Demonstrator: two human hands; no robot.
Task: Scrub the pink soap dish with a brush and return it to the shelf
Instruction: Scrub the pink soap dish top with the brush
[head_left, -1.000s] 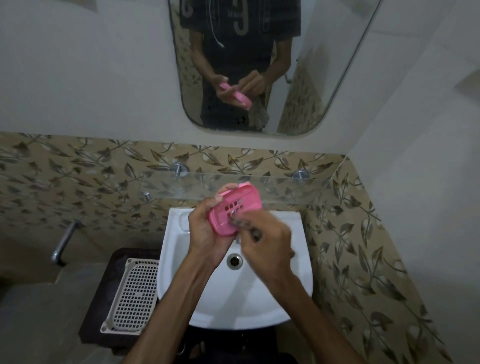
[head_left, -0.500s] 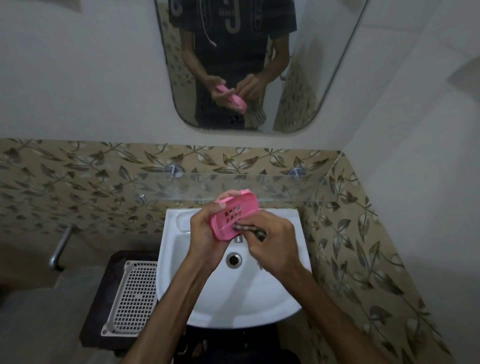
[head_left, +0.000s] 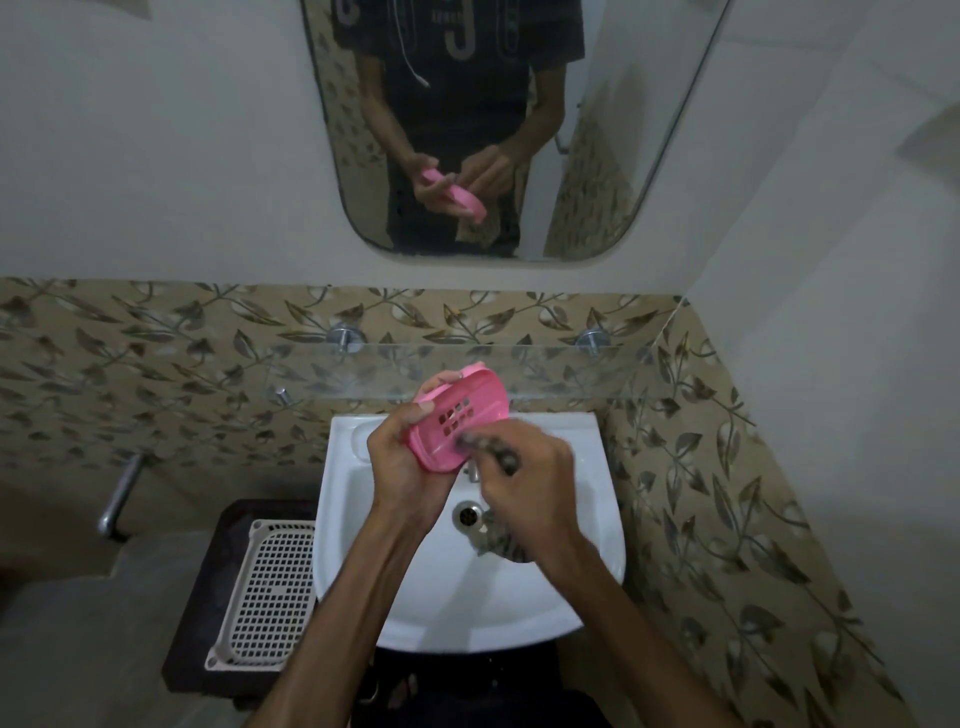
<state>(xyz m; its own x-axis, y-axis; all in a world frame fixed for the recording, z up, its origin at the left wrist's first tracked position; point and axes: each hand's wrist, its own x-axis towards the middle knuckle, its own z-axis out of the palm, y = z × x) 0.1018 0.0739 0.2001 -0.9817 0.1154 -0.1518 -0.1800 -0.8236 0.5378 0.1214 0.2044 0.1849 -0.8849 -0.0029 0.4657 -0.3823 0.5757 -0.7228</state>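
The pink soap dish (head_left: 457, 421), slotted with small holes, is tilted above the white sink (head_left: 571, 519). My left hand (head_left: 402, 467) grips it from the left and underneath. My right hand (head_left: 524, 478) is closed on a dark brush (head_left: 485, 447), whose blurred head touches the dish's lower right face. Much of the brush is hidden in my fist. The glass shelf (head_left: 561, 371) runs along the wall just behind the dish.
A mirror (head_left: 597, 130) above reflects a person's torso and both hands. A white perforated tray (head_left: 270, 587) lies on a dark stand left of the sink. A metal tap (head_left: 119, 493) juts from the left wall. The sink drain (head_left: 467, 514) sits below my hands.
The brush has slid across the dish's face in small strokes. Both hands stayed over the sink, and the view shifted slightly downward.
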